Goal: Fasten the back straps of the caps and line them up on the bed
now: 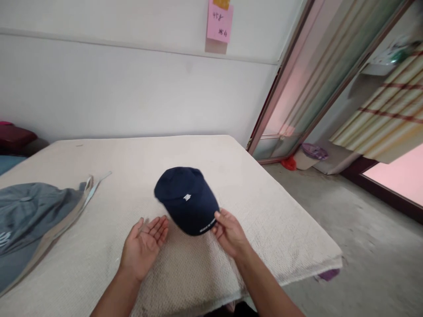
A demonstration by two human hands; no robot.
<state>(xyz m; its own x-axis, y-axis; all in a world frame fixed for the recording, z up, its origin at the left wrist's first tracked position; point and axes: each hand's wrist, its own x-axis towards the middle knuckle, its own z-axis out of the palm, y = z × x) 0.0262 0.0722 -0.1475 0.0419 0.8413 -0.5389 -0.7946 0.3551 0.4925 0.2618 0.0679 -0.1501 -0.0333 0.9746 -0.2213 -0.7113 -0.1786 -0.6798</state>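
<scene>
A navy baseball cap (185,193) with a small white emblem on its front is tilted over the cream-covered table (205,154). White lettering runs along the edge of its brim. My right hand (228,231) pinches the right end of that brim between thumb and fingers. To the left of the brim, my left hand (145,242) is palm up with its fingers stretched out, holding nothing. Whether its fingertips touch the cap I cannot tell. A grey hat (39,207) with a wide brim and light strap lies at the table's left, cut off by the frame.
A white wall (148,92) with a pink note (220,22) stands behind the table. Past the table's right edge is a concrete floor (330,211) with a lined waste bin (309,156) and a hanging curtain (386,105). A dark red object (15,134) sits at the far left.
</scene>
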